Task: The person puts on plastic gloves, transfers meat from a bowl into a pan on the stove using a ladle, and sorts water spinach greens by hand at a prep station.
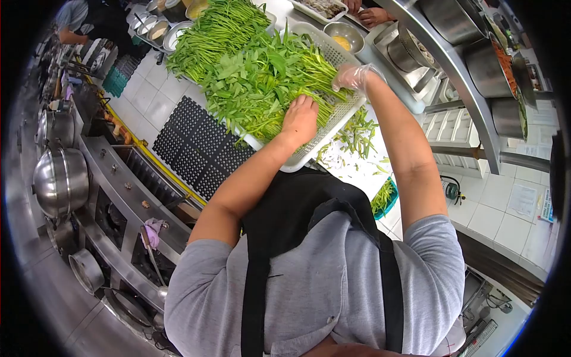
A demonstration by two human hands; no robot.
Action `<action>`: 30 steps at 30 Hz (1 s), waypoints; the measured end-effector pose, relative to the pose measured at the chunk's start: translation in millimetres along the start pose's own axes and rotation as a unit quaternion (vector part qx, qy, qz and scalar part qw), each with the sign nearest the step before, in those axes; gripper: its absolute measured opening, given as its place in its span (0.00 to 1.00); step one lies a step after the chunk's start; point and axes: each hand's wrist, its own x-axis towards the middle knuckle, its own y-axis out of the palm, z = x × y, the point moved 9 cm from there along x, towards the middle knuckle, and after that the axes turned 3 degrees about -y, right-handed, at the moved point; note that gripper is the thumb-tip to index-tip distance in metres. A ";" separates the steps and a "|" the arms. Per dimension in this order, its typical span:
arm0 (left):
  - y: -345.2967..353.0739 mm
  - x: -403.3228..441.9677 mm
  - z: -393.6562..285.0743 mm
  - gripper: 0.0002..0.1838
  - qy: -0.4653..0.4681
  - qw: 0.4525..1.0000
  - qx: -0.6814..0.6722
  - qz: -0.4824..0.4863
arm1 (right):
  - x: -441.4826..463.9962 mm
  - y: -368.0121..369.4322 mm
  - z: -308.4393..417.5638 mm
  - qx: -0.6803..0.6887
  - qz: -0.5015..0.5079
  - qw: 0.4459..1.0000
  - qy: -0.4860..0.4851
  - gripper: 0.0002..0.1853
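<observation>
A big heap of leafy green stalks, which look like water spinach [256,83], fills a white perforated plastic basket [346,112] in front of me. My left hand [300,121], bare, lies on the near part of the heap with its fingers curled over some stalks. On the basket's right side, my right hand [352,78] wears a clear plastic glove and is closed around the cut ends of a bunch of stems. Its fingertips are partly hidden among the stems. Loose leaf trimmings [357,134] lie on the white work surface [352,169] beside the basket.
Another person's hands [372,16] are at the top, near a metal bowl [345,37] with yellow contents. A steel shelf frame [446,47] with pots rises at right. Stoves and a wok [59,181] line the left. A black rubber mat [199,149] covers the floor.
</observation>
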 end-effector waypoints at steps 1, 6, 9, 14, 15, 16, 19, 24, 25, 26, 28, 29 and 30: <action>-6.8 5.0 -6.1 0.23 -0.001 1.000 -0.001 -0.002 | -1.1 1.8 1.9 0.010 0.007 1.000 0.006 0.29; -1.3 31.0 -1.2 0.30 -0.052 0.996 -0.073 0.028 | -33.1 25.9 13.6 0.254 0.043 0.965 0.052 0.35; -10.5 20.8 -1.8 0.27 0.008 0.993 -0.087 -0.080 | -16.8 47.4 -6.4 0.250 0.087 0.962 0.062 0.27; 10.6 25.1 -10.1 0.23 0.047 0.998 -0.039 -0.013 | -10.1 19.5 4.0 0.050 0.028 0.998 0.015 0.12; 24.4 31.4 -17.7 0.22 0.102 0.995 -0.009 0.015 | 6.9 17.5 28.4 -0.134 0.040 0.976 -0.166 0.10; 31.7 39.7 -17.6 0.26 0.097 0.993 0.049 0.053 | -1.3 25.8 51.7 -0.310 0.051 0.888 -0.336 0.10; 62.9 56.7 31.1 0.34 0.035 0.995 0.066 0.063 | -0.5 -13.2 37.2 -0.218 -0.007 0.958 -0.187 0.12; 70.9 64.5 40.0 0.37 0.013 0.989 0.092 0.117 | -144.9 -83.2 56.6 -0.128 -0.083 0.988 0.014 0.13; 71.1 65.1 41.0 0.37 0.022 0.988 0.092 0.120 | -172.3 -89.2 47.5 -0.075 -0.105 0.990 0.058 0.15; 69.1 66.2 41.8 0.37 0.025 0.989 0.084 0.122 | -198.5 -91.1 40.6 -0.035 -0.134 0.989 0.052 0.18; 62.6 69.3 35.0 0.37 0.035 0.988 0.074 0.129 | -259.3 -91.6 46.6 0.037 -0.156 0.984 0.075 0.23; 55.7 72.5 34.5 0.36 0.001 0.986 0.068 0.150 | -290.5 -89.4 53.7 0.072 -0.150 0.980 0.106 0.27; 50.5 73.4 34.4 0.35 -0.032 0.982 0.063 0.173 | -309.8 -79.8 48.0 0.081 -0.151 0.979 0.114 0.27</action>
